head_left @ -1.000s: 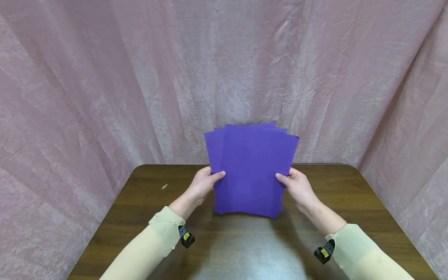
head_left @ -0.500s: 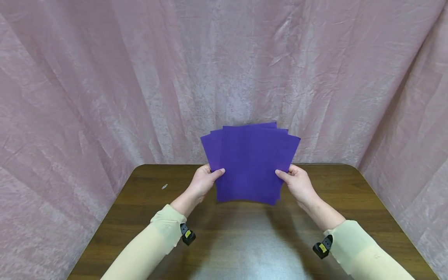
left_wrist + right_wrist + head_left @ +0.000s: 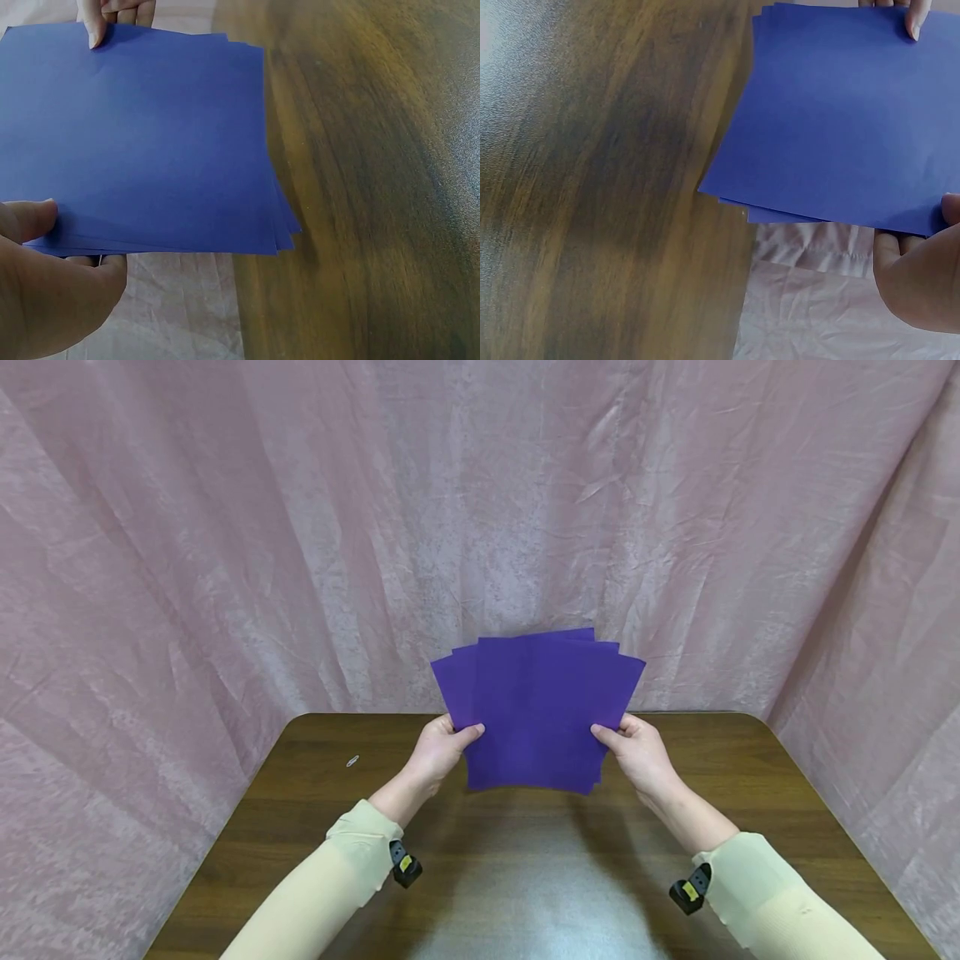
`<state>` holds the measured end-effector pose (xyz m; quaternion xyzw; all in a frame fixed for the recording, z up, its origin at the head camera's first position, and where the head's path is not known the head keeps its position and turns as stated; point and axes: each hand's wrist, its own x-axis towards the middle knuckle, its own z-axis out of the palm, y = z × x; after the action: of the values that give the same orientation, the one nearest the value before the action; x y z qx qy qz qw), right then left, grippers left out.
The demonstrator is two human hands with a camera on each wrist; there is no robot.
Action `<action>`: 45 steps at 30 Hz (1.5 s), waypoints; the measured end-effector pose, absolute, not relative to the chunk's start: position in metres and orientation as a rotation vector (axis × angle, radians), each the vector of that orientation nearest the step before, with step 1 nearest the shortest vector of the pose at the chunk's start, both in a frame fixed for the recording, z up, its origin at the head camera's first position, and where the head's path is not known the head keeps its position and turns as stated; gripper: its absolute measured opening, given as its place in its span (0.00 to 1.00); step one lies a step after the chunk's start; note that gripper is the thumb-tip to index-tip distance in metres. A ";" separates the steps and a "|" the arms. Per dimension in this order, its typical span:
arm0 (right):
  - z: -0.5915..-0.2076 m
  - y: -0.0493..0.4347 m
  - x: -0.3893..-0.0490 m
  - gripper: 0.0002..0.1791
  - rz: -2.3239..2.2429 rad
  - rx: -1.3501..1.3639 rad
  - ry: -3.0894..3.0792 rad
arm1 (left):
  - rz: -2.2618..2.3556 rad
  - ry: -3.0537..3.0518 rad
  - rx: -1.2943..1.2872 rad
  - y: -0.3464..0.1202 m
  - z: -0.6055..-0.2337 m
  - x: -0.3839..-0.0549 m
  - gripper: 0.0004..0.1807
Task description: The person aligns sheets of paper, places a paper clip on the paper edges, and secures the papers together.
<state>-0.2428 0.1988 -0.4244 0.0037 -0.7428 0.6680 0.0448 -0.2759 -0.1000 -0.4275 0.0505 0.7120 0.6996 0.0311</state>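
Observation:
Several purple sheets of paper (image 3: 536, 710), fanned out at the top, are held up over the table in the head view. My left hand (image 3: 438, 750) pinches their left edge, thumb on the front and fingers behind. On the opposite edge, my right hand (image 3: 637, 752) grips the same way. The left wrist view shows the paper (image 3: 150, 135) bluer, its stacked corners offset, with the left hand (image 3: 52, 292) at the near edge. In the right wrist view the right hand (image 3: 922, 277) holds the near edge of the paper (image 3: 840, 112).
A small silver paper clip (image 3: 352, 761) lies on the brown wooden table (image 3: 300, 827), left of the left hand. Pink curtains (image 3: 480, 510) hang behind the table and along its sides. Each sleeve cuff carries a small black wrist camera (image 3: 406, 865).
The sheets have risen and tilted, their lower edge moving up from the table, and their upper corners fan slightly wider. Both hands keep their grip, nearly in place.

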 end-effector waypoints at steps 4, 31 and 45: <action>-0.426 0.199 -0.243 0.17 2.043 0.008 -2.278 | 2.154 2.187 0.154 -0.100 -0.429 -0.276 0.11; -0.424 0.195 -0.244 0.16 2.048 -0.019 -2.236 | 2.159 2.202 0.168 -0.095 -0.427 -0.276 0.12; -0.433 0.195 -0.245 0.18 2.054 0.020 -2.249 | 2.190 2.226 0.196 -0.088 -0.435 -0.272 0.12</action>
<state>-0.2451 0.1954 -0.4331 0.0065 -0.7375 0.6736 0.0476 -0.2725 -0.0882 -0.4353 0.0627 0.7114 0.6999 0.0067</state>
